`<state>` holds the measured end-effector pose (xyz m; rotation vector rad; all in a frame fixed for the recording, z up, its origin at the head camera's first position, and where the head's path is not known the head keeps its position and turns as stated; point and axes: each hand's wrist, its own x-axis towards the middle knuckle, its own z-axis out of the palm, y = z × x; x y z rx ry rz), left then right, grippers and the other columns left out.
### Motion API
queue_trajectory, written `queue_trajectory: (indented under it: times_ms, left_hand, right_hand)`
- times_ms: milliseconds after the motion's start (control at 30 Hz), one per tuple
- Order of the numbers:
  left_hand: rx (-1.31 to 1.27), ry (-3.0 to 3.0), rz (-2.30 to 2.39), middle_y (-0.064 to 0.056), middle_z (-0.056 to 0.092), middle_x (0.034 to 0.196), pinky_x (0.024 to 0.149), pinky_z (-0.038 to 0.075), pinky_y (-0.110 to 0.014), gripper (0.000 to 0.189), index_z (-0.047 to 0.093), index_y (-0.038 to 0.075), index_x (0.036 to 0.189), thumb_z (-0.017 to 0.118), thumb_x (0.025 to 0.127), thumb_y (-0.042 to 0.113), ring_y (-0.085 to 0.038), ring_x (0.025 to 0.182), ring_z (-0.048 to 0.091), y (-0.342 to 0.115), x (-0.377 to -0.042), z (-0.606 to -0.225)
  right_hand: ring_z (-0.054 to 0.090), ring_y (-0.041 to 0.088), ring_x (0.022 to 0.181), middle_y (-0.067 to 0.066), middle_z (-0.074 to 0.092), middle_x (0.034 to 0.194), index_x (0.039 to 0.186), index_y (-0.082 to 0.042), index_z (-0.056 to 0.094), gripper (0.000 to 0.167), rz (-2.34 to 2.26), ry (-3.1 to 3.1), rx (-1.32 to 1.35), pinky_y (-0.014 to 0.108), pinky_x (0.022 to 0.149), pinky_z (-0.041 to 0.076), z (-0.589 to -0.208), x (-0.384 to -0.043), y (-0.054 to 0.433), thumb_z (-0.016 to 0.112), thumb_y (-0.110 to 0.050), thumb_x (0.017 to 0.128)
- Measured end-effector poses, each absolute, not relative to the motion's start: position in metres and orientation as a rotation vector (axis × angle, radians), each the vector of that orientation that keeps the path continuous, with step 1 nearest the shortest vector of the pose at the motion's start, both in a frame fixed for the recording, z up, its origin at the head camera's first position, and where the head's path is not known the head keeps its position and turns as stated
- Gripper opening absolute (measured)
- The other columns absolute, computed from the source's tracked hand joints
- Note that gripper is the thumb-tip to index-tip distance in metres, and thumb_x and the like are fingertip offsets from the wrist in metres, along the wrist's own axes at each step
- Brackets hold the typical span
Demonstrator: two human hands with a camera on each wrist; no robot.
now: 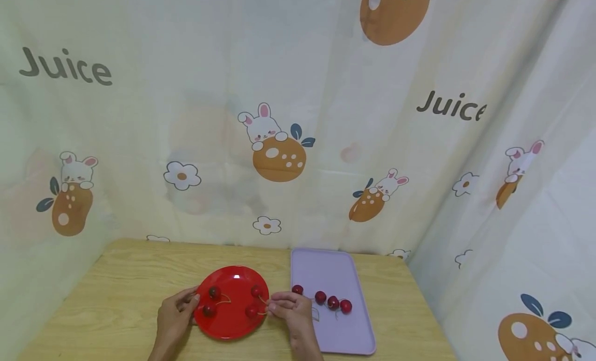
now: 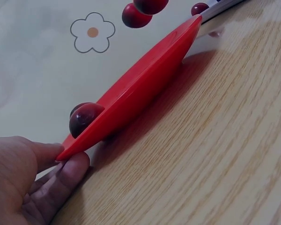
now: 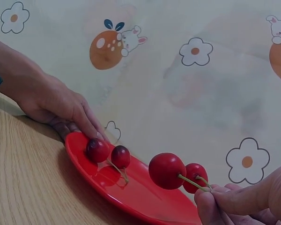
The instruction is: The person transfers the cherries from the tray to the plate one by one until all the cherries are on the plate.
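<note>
My left hand (image 1: 174, 317) pinches the left rim of a round red plate (image 1: 233, 327), thumb on top and fingers beneath, as the left wrist view shows. On the plate's left part lies a pair of dark red cherries (image 3: 120, 156) with joined stems. My right hand (image 1: 294, 312) pinches the stems of another cherry pair (image 3: 167, 171) between thumb and fingertips. In the left wrist view these held cherries (image 2: 136, 16) hang above the plate's far side. Right of that hand, several more cherries (image 1: 332, 302) lie on a lilac tray (image 1: 321, 265).
The wooden table (image 1: 139, 268) carries both plate and tray, the tray standing just right of the plate. Behind the table hangs a pale curtain (image 1: 223, 118) printed with rabbits, fruit and flowers; it also closes off the right side.
</note>
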<state>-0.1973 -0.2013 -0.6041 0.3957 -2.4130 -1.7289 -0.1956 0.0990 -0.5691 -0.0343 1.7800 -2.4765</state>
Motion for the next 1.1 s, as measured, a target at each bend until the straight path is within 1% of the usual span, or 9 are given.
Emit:
queue_trajectory:
  times_ms: [300,433,633,800,967,1100]
  left_hand:
    - [0.378,-2.41,-1.726,-0.028,0.076,0.119,0.057,0.066,-0.026,0.035,0.068,-0.006,0.141,0.067,0.107,0.006,-0.011,0.071,0.071,-0.203,-0.197,-0.604]
    - [0.377,-2.412,-1.718,-0.027,0.077,0.118,0.056,0.065,-0.026,0.035,0.068,-0.006,0.14,0.067,0.107,0.006,-0.01,0.07,0.07,-0.204,-0.197,-0.603]
    - [0.407,-2.421,-1.712,-0.024,0.076,0.114,0.056,0.065,-0.026,0.035,0.068,-0.005,0.141,0.067,0.107,0.006,-0.013,0.071,0.069,-0.205,-0.197,-0.605]
    - [0.428,-2.43,-1.718,-0.026,0.076,0.116,0.057,0.065,-0.026,0.036,0.068,-0.005,0.142,0.066,0.108,0.006,-0.014,0.071,0.07,-0.205,-0.196,-0.607]
    - [0.403,-2.4,-1.723,-0.026,0.077,0.115,0.056,0.066,-0.027,0.035,0.069,-0.006,0.14,0.067,0.107,0.005,-0.012,0.07,0.071,-0.204,-0.196,-0.606]
    - [0.374,-2.385,-1.718,-0.023,0.078,0.111,0.057,0.066,-0.027,0.034,0.07,-0.006,0.138,0.068,0.107,0.006,-0.009,0.069,0.071,-0.202,-0.197,-0.606]
  right_hand:
    - [0.08,0.013,0.077,0.022,0.083,0.095,0.117,0.023,0.068,0.029,-2.398,1.818,0.105,0.027,0.074,0.07,-0.562,-0.202,0.089,0.075,0.018,0.09]
    - [0.08,0.013,0.077,0.023,0.083,0.096,0.118,0.025,0.067,0.03,-2.4,1.815,0.088,0.026,0.073,0.07,-0.564,-0.207,0.086,0.075,0.019,0.089]
    - [0.08,0.013,0.077,0.019,0.083,0.093,0.115,0.023,0.069,0.027,-2.416,1.792,0.027,0.025,0.072,0.07,-0.565,-0.211,0.081,0.075,0.018,0.089]
    - [0.079,0.012,0.073,0.022,0.083,0.094,0.115,0.023,0.069,0.027,-2.395,1.797,0.056,0.024,0.07,0.069,-0.565,-0.213,0.075,0.075,0.018,0.089]
    - [0.079,0.011,0.073,0.025,0.082,0.097,0.118,0.024,0.068,0.029,-2.378,1.807,0.065,0.024,0.07,0.069,-0.565,-0.213,0.072,0.075,0.018,0.09]
    - [0.079,0.011,0.071,0.025,0.082,0.097,0.117,0.023,0.069,0.028,-2.375,1.816,0.066,0.024,0.069,0.069,-0.566,-0.215,0.071,0.075,0.018,0.091]
